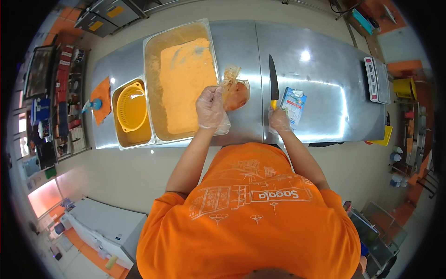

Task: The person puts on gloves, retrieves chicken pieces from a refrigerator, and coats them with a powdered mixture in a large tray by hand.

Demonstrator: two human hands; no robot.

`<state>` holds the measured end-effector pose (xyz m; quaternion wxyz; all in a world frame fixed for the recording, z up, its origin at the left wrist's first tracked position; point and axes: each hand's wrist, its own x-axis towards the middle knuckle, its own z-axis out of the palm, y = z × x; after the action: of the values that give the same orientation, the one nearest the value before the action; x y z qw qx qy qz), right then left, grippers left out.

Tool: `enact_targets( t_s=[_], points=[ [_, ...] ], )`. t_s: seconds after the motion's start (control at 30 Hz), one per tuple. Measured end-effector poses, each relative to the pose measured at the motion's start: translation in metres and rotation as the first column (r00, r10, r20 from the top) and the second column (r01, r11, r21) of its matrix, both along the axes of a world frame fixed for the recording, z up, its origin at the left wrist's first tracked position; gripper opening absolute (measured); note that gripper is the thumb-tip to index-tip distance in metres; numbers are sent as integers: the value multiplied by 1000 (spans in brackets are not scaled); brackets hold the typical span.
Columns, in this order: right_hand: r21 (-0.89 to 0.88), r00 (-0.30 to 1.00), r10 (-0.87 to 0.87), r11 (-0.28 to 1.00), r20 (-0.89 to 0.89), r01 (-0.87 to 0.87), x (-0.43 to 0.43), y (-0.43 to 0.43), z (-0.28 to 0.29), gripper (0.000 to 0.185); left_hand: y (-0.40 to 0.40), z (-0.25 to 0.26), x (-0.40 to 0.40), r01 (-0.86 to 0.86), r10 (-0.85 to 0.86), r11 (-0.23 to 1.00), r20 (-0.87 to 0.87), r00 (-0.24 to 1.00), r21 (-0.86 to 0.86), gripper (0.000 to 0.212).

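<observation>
My left hand (210,108), in a clear plastic glove, pinches the gathered top of a clear plastic bag (237,95) with reddish-orange contents. The bag hangs at the right rim of a large rectangular pan (152,66); whether it touches the table is unclear. A broad layer of orange powder (186,94) covers much of the pan's floor, with bare patches near its far end. Also gloved, my right hand (280,120) grips the yellow handle of a kitchen knife (274,78), its long dark blade pointing away from me. Beside that hand a blue and white carton (293,104) lies on the table.
The steel table (320,76) has a seam near its middle. On the left, a yellow plastic basket (132,108) sits inside a smaller pan (116,132), near an orange cloth (101,113) and a blue spray bottle (95,104). A scale (378,80) stands at the right end.
</observation>
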<state>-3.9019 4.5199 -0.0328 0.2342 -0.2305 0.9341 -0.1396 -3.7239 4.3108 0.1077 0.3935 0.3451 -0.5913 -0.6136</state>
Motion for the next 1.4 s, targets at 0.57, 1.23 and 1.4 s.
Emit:
enact_targets(
  t_s=[0.57, 1.23, 1.4],
  points=[
    [-395, 657, 688, 536, -308, -746, 53, -119, 179, 10, -56, 41, 25, 589, -301, 784, 711, 636, -194, 22],
    [-538, 461, 825, 237, -329, -809, 37, -89, 179, 8, -23, -7, 42, 16, -7, 999, 198, 980, -44, 14],
    [-308, 504, 765, 405, -401, -861, 41, -133, 180, 14, -15, 13, 34, 105, -106, 994, 119, 987, 15, 14]
  ],
)
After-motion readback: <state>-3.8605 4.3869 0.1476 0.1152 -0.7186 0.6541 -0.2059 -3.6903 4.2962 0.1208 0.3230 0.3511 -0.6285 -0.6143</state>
